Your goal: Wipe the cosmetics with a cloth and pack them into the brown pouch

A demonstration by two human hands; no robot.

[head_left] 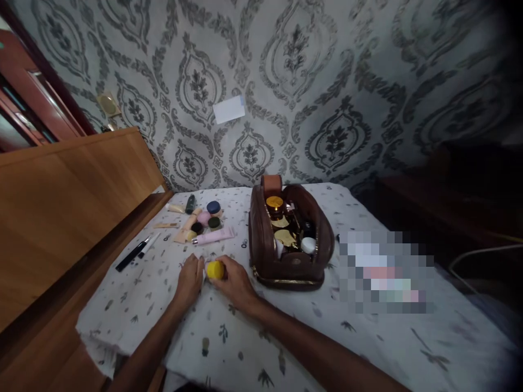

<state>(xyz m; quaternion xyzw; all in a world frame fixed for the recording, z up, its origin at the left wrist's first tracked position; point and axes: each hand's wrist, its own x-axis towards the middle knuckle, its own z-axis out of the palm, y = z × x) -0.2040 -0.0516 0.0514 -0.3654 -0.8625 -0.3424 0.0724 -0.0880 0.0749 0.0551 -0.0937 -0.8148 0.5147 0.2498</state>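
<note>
My right hand (237,282) is closed with its fingertips around a small round yellow container (215,269), held low over the patterned white cloth. Just left of it, my left hand (190,279) has its fingers bent and pressed together; what they hold, if anything, is hidden. Beyond both hands lies a pink tube (214,236) with a shiny cap. Near the tube stand a dark green-lidded jar (214,222), a blue-lidded jar (213,207) and a pink round item (203,219). A brown toiletry bag (258,239), unzipped, stands right of my right hand with jars inside.
Slim dark and white sticks (133,255) lie at the left edge of the cloth (229,348). A dark green tube (190,204) lies farther back. Wooden board (77,190) borders the left side, a patterned wall the back. A blurred-out item (386,272) lies right of the bag.
</note>
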